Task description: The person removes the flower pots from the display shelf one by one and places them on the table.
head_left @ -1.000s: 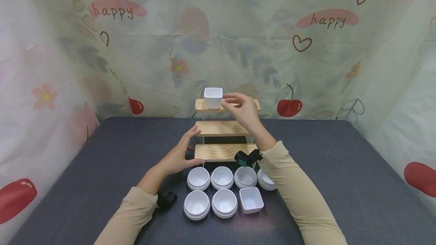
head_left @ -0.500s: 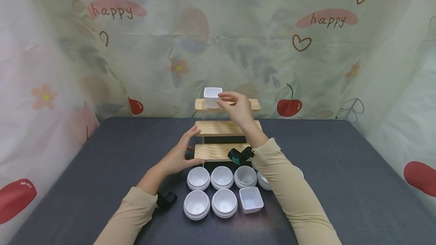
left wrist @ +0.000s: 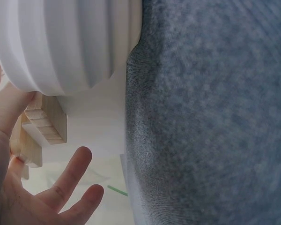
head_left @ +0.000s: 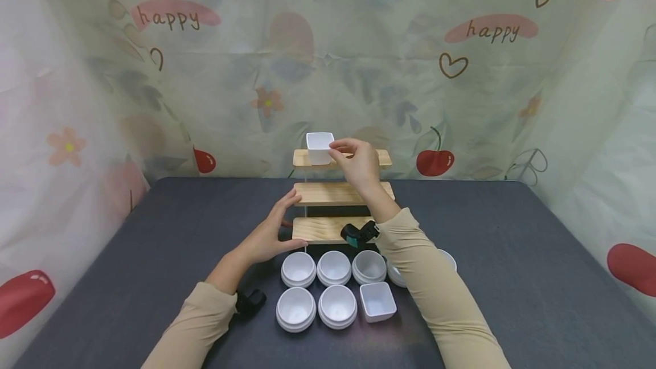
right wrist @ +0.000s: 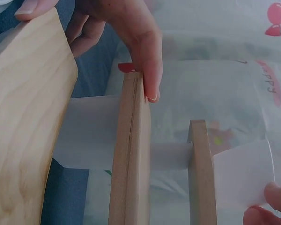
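A square white pot [head_left: 316, 156] stands toward the left end of the top shelf [head_left: 384, 158] of a three-tier wooden stand. My right hand [head_left: 363, 168] has thumb and forefinger at the pot's right side and pinches its edge, as the fingertips [right wrist: 276, 194] show in the right wrist view. At the stand's left end, my left hand [head_left: 269, 235] is spread: its forefinger touches the end of the middle shelf [head_left: 328, 193] and its thumb rests on the front corner of the bottom shelf [head_left: 318, 231]. The other left fingers [left wrist: 75, 171] extend beside the stand, touching nothing.
Several round white ribbed bowls, among them a near-left bowl [head_left: 296, 306] and a far-left bowl [head_left: 299, 266], stand close in front of the stand. A second square white pot [head_left: 378, 302] sits at the near row's right. The right sleeve [head_left: 435, 283] partly covers bowls there.
My right hand has moved left from beside the square pot, and its fingers now meet the pot's side. The left hand, the stand and the pot look unmoved.
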Demonstrator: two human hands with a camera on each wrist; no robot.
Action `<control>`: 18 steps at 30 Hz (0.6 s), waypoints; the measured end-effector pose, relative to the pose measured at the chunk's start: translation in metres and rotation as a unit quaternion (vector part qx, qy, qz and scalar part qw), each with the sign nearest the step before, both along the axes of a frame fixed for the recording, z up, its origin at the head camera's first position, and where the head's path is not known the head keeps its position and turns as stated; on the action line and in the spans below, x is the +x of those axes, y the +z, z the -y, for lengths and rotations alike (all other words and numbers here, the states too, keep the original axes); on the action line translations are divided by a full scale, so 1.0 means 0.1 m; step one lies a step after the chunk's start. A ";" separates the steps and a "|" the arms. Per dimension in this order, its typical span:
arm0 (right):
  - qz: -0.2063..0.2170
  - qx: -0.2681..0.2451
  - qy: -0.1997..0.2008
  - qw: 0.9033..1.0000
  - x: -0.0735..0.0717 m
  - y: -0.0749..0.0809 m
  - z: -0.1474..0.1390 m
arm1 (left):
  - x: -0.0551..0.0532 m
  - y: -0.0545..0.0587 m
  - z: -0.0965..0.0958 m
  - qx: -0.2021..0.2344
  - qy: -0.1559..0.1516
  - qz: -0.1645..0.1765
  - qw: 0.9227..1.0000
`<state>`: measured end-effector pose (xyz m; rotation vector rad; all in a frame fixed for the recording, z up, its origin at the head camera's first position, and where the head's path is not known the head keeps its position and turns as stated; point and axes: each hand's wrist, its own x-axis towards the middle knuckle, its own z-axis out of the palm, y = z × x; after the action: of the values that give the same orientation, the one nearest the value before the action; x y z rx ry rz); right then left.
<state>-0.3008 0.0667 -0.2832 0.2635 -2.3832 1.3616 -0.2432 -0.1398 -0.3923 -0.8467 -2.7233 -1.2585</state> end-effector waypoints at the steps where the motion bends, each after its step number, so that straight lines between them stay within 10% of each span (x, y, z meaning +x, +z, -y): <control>1: -0.002 0.001 -0.001 1.000 0.00 0.00 0.00 | 0.00 0.00 0.00 0.001 0.000 0.002 1.000; 18: 0.007 -0.001 0.011 1.000 0.07 0.05 -0.11 | -0.01 -0.02 0.00 0.003 0.004 0.000 1.000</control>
<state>-0.2940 0.0782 -0.2783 0.2810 -2.3973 1.3784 -0.2441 -0.1401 -0.3942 -0.8330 -2.7186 -1.2652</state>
